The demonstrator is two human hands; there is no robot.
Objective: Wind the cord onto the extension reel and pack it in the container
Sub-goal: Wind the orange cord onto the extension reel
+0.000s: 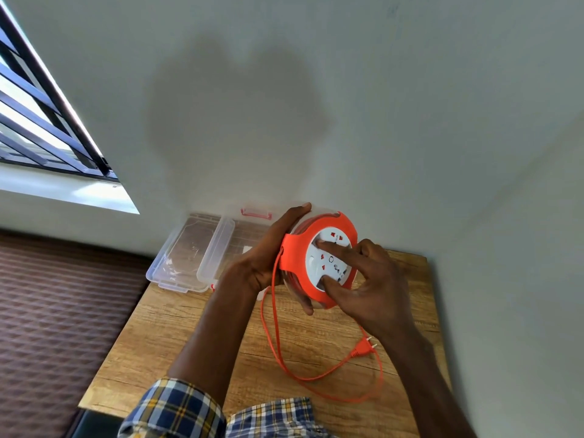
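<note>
Wooden table (pixel 196 336) by a white wall: rigid, light-looking reel (pixel 319 260) is held above it, rim gripped by curled left hand (pixel 268 251), right hand (pixel 369 279) fingertips pressed on its face; limp cord (pixel 275 343) is best guided near the reel.

Extension reel (pixel 319 260) is showing smooth moulded plastic: orange frame, white socket face, slight sheen. Cord (pixel 278 349) and plug (pixel 363 348) are looking like smooth orange plastic, matt. Container (pixel 218 248) and its lid (pixel 177 257) are reading as clear glossy plastic. Table (pixel 196 336) is showing matt wood grain. Sleeves (pixel 177 409) are looking like woven checked cloth. Wall (pixel 316 90) is looking matt, painted.
</note>
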